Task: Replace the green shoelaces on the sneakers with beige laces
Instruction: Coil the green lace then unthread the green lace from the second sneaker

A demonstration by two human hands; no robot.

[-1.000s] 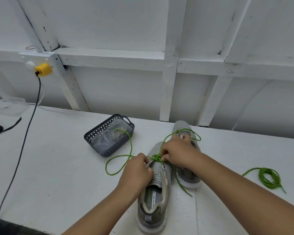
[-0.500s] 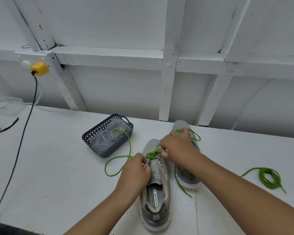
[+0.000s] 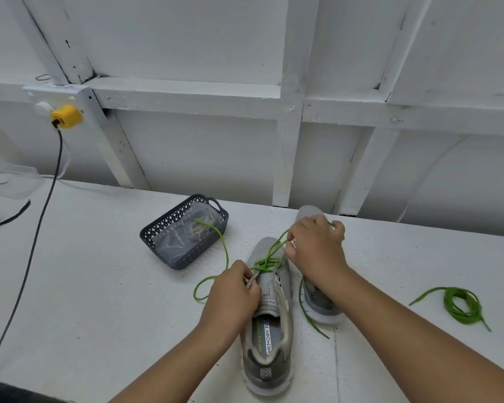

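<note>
Green lace [image 3: 269, 251] is the thing to think about here, and it looks like thin round cord: light, floppy, zero stiffness, so it goes wherever you drag it and snags on itself easily. It's partly threaded through the near sneaker [image 3: 269, 315], which sits on the white bench [image 3: 99, 301] with its heel toward the camera. One loose tail runs left and up over the rim of the dark basket [image 3: 184, 231], the other trails down between the two shoes.

Right hand [image 3: 314, 248] has its fingers curled and pinching a strand of the lace up past the toe, pulled fairly taut from the eyelets. Left hand [image 3: 233, 295] is closed on the edge of the upper beside the tongue, holding the shoe down. Makes sense to me, since a mesh sneaker like this probably weighs next to nothing and would just slide along with the pull otherwise.

Best place to grab, I'd say, is the strand right where it comes out of an eyelet, not the far end, or you just get slack and tangles.

Second sneaker [image 3: 322, 301] lies just behind the right wrist, mostly hidden. Another green lace [image 3: 460, 305] is coiled well off to the right. Beige laces [image 3: 200, 229] look to be bagged in the basket, though I can't make them out clearly.
</note>
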